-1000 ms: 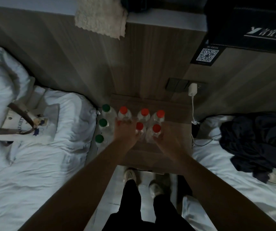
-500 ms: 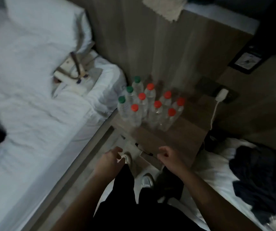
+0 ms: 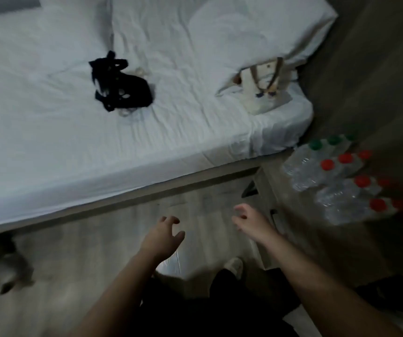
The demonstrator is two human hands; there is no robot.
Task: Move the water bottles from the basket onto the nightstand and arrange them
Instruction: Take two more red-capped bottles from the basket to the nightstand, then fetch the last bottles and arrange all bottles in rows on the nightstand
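— Your left hand (image 3: pixel 161 237) hangs over the floor (image 3: pixel 86 251) in front of the nightstand (image 3: pixel 317 242). Its fingers are spread and loosely curled, with nothing in them.

— And your right hand (image 3: pixel 251 222)?

— Much the same: slack, fingers a little bent, holding nothing. It sits just off the nightstand's front corner, nearer to it than your left hand, and well apart from anything standing on top.

— Where are the water bottles (image 3: pixel 336 183)?

— They stand upright on the nightstand in a tight cluster, bodies touching or nearly so. The green-capped ones line the side nearest the bed (image 3: pixel 147 147), and the red-capped ones fill the rows beyond. (The far rows are blurred, so I won't give you a count.)

— What lies around the nightstand?

— The bed runs off from its left side under a rumpled white sheet. A pale tote bag (image 3: pixel 266 93) with brown straps lies on the bed corner closest to the nightstand. Farther along the mattress, well away from the nightstand, is a dark bundle (image 3: pixel 120 86); I cannot tell what it is. Your shoe (image 3: pixel 234 266) is on the floor just in front of the nightstand, below your right wrist.
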